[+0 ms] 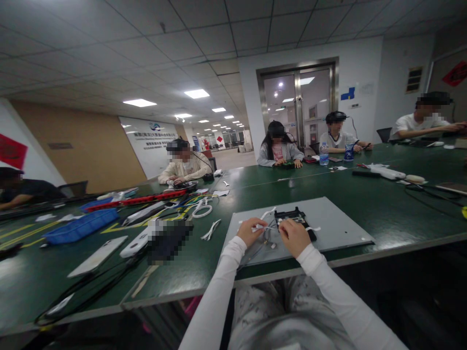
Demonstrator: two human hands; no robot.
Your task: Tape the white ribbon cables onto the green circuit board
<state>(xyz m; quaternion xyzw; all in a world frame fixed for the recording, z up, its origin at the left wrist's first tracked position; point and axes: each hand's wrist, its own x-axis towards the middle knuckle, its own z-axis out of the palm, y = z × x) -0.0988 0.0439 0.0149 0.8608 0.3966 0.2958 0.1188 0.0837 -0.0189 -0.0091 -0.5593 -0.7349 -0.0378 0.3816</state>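
Observation:
A flat grey panel lies on the green table in front of me, with a black frame-like part on it. My left hand is over the panel's left part, its fingers pinched on a thin white cable. This cable runs across to my right hand, which is closed at the black part's near left side. What the right fingertips grip is too small to make out. Loose thin wires with a small white connector lie below the hands. White tape sticks out beside the black part.
To the left are a blue tray, a white phone, a white power bank-like device, black cables and a white cable tie bundle. Bottles stand farther off. Several people sit around the table.

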